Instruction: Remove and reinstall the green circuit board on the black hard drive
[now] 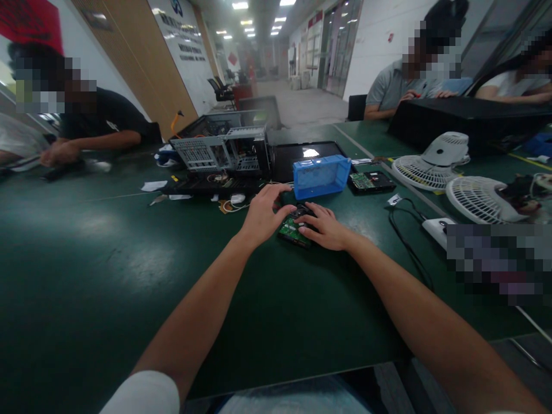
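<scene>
A hard drive with a green circuit board lies on the dark green table in front of me. My right hand rests over its right side, fingers spread and touching it, covering part of it. At the drive's upper left, my left hand is held with thumb and fingers apart and nothing visible between them. Its thumb tip reaches the drive's far edge, though I cannot tell whether it touches. Just behind both hands stands a blue plastic bin, tipped on its side.
An opened computer case stands behind my left hand, with a white cable beside it. Another drive with a green board lies right of the bin. White fan parts, a black cable and a power strip are at right. People sit across the table.
</scene>
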Tool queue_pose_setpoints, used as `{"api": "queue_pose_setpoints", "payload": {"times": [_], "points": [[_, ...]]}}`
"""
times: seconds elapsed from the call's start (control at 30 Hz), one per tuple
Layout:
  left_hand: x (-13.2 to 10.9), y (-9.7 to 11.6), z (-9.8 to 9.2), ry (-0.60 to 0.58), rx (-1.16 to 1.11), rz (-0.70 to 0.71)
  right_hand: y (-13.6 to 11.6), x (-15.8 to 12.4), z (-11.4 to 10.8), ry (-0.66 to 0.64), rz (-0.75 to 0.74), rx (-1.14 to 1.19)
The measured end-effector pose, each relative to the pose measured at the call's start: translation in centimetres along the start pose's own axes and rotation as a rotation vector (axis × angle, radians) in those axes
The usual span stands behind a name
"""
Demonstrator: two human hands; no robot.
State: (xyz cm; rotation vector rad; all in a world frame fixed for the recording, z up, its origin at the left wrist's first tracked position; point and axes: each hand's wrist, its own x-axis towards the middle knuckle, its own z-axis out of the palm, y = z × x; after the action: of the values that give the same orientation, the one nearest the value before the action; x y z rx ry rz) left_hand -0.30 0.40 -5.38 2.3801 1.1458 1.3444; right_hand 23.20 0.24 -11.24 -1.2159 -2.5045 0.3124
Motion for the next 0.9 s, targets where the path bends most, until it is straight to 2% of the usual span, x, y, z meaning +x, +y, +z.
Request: {"api": "queue_pose_setpoints", "payload": {"times": [0.13, 0.3, 0.43, 0.53, 0.7, 0.9], "points": [[0.0, 0.3, -0.1, -0.019, -0.025, 0.024, -0.7, -0.2, -0.9, -0.057, 0.04, -0.025], [0.0, 0.0, 0.2, -0.004, -0.053, 0.02, -2.1, -1.5, -2.5, -0.162, 0.183, -0.097], [-0.1, -0.2, 0.3, -0.018, -0.085, 0.044, -2.4, -2.7, -3.1, -0.213, 0.198, -0.143], [-0.1, -0.1, 0.1, -0.029, -0.084, 0.057, -1.9, -3.0, -3.1, -0.2, 0.15, -0.172], [0.1, 0.4, -0.3, -0.003, -0.061, 0.068, -0.9, -2.5, -2.9, -0.109, -0.019, -0.187], [0.4, 1.8, -0.7, 0.085, -0.04, 0.084, -0.7, -1.9, -2.3, -0.07, -0.1, -0.149]]}}
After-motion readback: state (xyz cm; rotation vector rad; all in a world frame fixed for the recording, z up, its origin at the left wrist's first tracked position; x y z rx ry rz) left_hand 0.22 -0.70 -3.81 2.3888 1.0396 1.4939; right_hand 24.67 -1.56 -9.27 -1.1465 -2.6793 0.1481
